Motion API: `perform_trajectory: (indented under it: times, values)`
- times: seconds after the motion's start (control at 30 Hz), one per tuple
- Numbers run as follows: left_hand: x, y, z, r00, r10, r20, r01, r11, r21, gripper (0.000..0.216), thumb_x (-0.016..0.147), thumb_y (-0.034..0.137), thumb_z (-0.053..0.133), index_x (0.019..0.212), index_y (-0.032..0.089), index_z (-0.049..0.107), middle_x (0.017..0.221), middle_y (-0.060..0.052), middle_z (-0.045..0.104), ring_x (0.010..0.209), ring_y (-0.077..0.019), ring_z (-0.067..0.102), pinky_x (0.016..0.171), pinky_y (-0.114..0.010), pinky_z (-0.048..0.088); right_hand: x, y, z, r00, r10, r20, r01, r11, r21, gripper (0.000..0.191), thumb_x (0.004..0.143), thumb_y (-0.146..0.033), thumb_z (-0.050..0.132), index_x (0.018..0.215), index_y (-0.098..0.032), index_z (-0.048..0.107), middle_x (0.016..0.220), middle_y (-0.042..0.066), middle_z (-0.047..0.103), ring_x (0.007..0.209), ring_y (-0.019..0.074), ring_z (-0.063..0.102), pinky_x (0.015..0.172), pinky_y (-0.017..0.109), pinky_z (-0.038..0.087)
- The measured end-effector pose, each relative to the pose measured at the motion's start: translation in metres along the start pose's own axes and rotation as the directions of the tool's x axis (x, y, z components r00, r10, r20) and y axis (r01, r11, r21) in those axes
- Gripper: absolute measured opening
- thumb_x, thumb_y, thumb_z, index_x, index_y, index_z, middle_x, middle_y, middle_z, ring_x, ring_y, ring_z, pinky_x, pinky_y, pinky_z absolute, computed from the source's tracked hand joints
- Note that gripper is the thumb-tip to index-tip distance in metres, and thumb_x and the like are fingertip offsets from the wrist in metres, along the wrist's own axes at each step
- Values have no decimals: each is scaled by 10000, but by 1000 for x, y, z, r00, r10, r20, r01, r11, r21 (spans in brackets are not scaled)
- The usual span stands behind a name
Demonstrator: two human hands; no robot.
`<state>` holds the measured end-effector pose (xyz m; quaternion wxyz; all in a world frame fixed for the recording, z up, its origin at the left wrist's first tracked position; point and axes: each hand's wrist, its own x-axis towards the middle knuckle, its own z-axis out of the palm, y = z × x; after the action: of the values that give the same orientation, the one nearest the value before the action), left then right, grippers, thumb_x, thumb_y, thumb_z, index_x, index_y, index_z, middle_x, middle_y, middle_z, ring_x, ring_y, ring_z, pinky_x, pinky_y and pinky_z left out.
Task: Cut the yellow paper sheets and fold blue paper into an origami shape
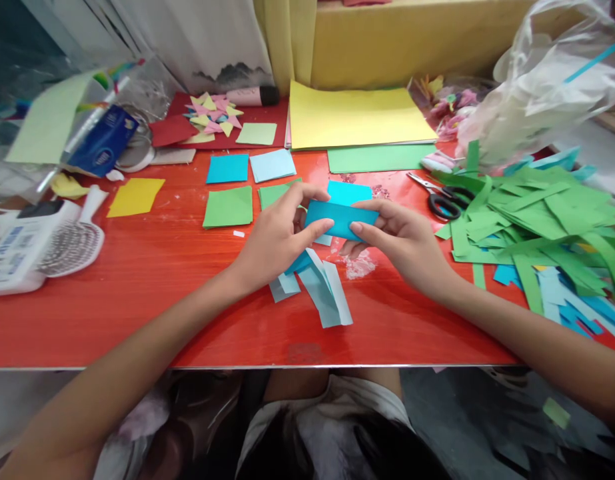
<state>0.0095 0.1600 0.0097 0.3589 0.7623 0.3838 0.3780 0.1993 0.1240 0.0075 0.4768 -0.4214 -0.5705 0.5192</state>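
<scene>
A folded blue paper [337, 220] is held above the red table between both hands. My left hand [282, 230] pinches its left end with thumb and fingers. At the right end, my right hand [392, 233] grips it with the thumb on top and fingers beneath. Behind it lies a brighter blue sheet [350, 192], partly hidden. Folded light blue paper pieces [324, 290] rest just below the hands. To the left are a green paper stack [228, 207], a blue square [228, 169] and a pale blue square [272, 165].
Black-handled scissors [444, 199] lie right of the hands, beside a heap of green paper strips [537, 213]. Yellow sheets [360, 117] lie at the back. On the left are a hairbrush [74, 243] and a white container [24, 250]. A plastic bag [532, 93] stands back right.
</scene>
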Motion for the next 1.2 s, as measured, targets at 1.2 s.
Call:
perform_trajectory:
  times: [1.2]
  values:
    - [0,11,-3,994,64,88,-78,983,165,69,831,246,593,875,192,594,819,29,641,685,-92,537,638,-233,417,-3,2,-1,1000,-2,6,3,986,-169,255,851,-266,618,1092,-223,549,638,-45,601,621,143,657,599,280,544]
